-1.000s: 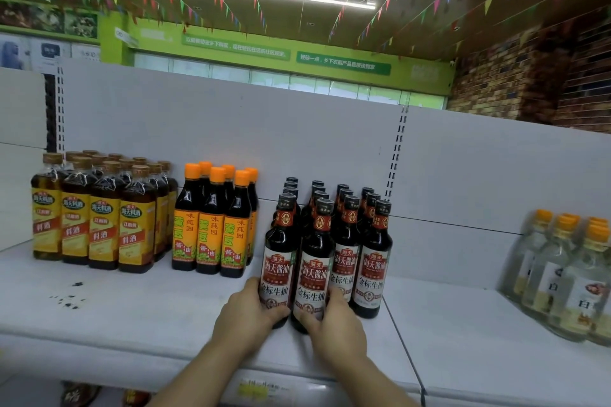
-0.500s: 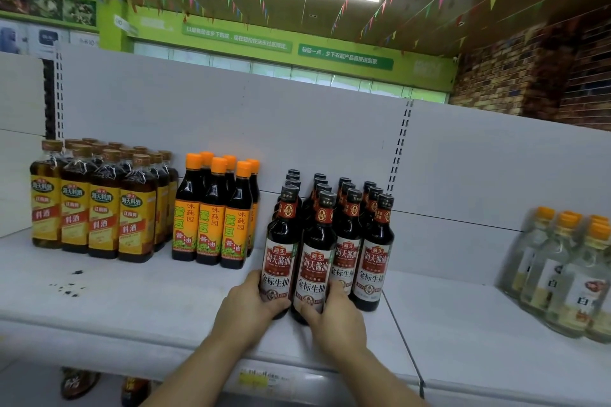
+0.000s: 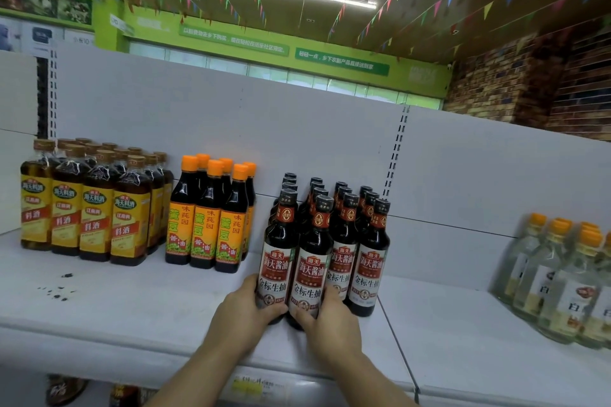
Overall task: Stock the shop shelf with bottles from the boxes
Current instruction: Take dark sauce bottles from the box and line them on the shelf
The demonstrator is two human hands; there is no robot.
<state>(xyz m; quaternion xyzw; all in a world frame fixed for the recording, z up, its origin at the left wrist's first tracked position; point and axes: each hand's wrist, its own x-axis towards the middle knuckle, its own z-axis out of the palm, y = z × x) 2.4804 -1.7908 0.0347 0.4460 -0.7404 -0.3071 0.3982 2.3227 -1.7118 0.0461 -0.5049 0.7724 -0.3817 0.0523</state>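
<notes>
A block of dark soy sauce bottles with black caps and red-and-white labels stands in rows on the white shelf (image 3: 139,311). My left hand (image 3: 244,317) grips the base of the front left bottle (image 3: 277,261). My right hand (image 3: 330,324) grips the base of the neighbouring front bottle (image 3: 311,271). Both bottles stand upright on the shelf, slightly ahead of the two front bottles (image 3: 358,261) to their right. My forearms come in over the shelf's front edge. No box is in view.
Left of the block stand orange-capped soy bottles (image 3: 206,225) and, further left, yellow-labelled cooking wine bottles (image 3: 96,208). Clear bottles with orange caps (image 3: 568,284) stand at the right. Dark specks (image 3: 58,291) lie on the shelf. More bottles (image 3: 66,390) show on a lower shelf.
My hands and the two front bottles have barely shifted on the shelf. The view has tipped slightly upward.
</notes>
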